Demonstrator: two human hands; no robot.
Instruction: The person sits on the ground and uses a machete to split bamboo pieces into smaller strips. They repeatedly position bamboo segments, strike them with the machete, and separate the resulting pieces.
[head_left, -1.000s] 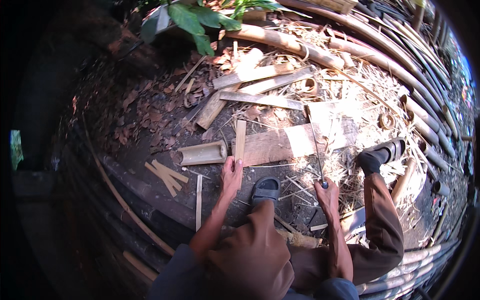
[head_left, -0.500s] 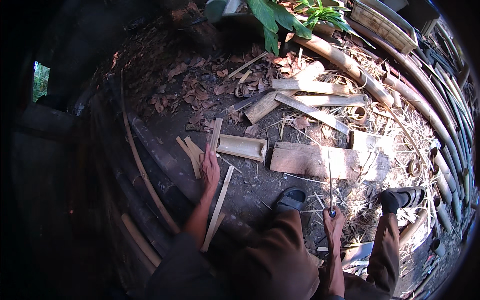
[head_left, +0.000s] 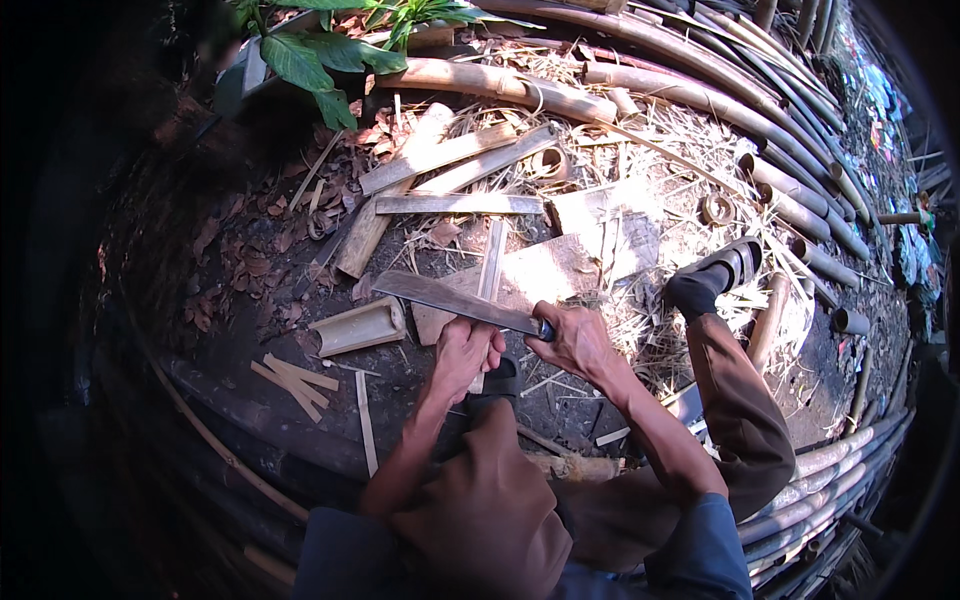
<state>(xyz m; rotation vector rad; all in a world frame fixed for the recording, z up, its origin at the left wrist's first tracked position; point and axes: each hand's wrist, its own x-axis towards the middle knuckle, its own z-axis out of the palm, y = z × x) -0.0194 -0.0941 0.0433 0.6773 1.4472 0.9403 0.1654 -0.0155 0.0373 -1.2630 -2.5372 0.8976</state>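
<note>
"How are the left hand [head_left: 462, 355] and the right hand [head_left: 580, 342] set?"

"Both are by the near edge of the wide, flat, brown wooden board [head_left: 545, 272]. The left has its fingers wrapped round a long, narrow, pale bamboo strip [head_left: 491, 262]; the right is clenched on the dark handle of a long knife with a straight grey metal blade [head_left: 445, 300]."

"And where is the strip, exactly?"

"Held out over the board, far end pointing away from the person, a short piece showing below the fist. The blade crosses over it, above the board's left part. Whether they touch, I can't tell."

"What lies about the board?"

"Just left, a pale, half-round trough of split bamboo [head_left: 358, 327]. Farther left and nearer the person, some thin, flat, yellowish bamboo slips [head_left: 296, 385], crossed. Beyond it, a long, flat, greyish bamboo slat [head_left: 460, 204]. To its right, a small, brown bamboo ring [head_left: 718, 209]."
</note>
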